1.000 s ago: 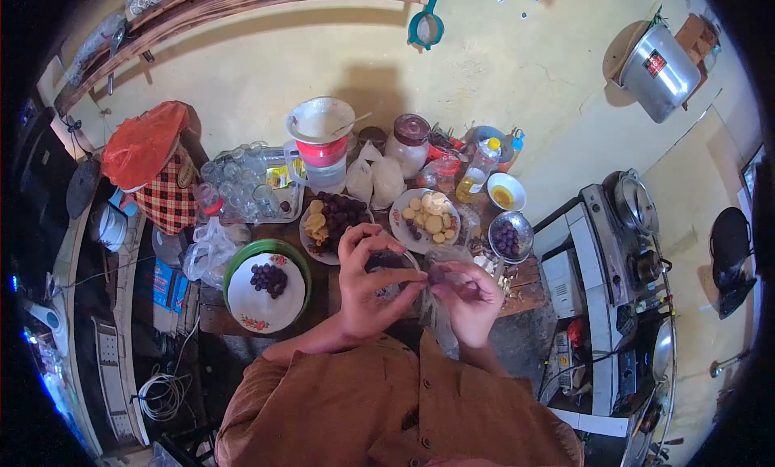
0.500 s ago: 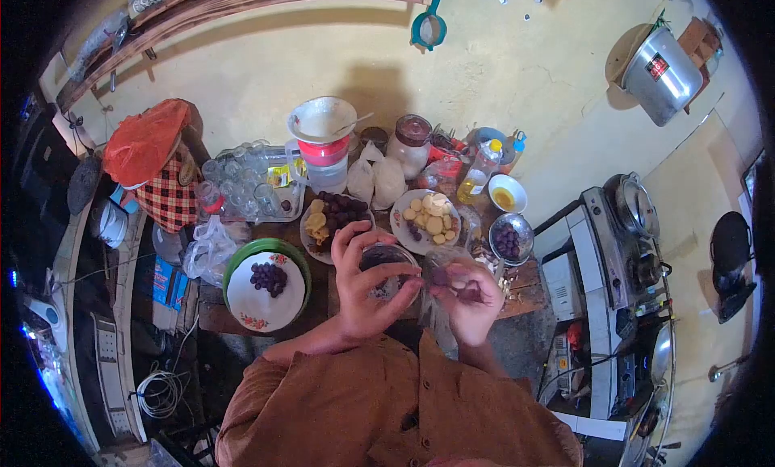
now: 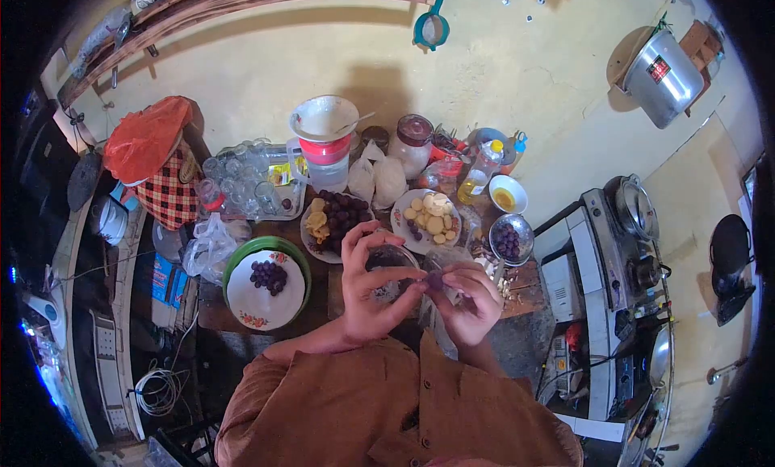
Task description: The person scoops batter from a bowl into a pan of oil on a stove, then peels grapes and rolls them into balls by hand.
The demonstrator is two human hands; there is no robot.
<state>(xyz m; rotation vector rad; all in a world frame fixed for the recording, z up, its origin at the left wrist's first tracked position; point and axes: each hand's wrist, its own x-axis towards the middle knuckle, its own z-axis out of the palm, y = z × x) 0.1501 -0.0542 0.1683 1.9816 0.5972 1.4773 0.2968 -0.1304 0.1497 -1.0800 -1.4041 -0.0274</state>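
Between my two hands, above the table, is a small dark purple ball. My right hand pinches it between thumb and fingers. My left hand has its thumb and index fingertips pressed together at the ball's left side; what they grip, if anything, is too small to tell. Behind my left hand sits a dark bowl, partly hidden. To the left, purple balls lie on a white floral plate. More purple balls fill a metal bowl at the right.
Farther back are a plate of dark balls and yellow pieces, a plate of pale round pieces, glass jars, a pitcher, an oil bottle and a small bowl. A stove stands right.
My right hand has moved slightly left, bringing the purple ball close against my left fingertips. My left hand has shifted slightly right.
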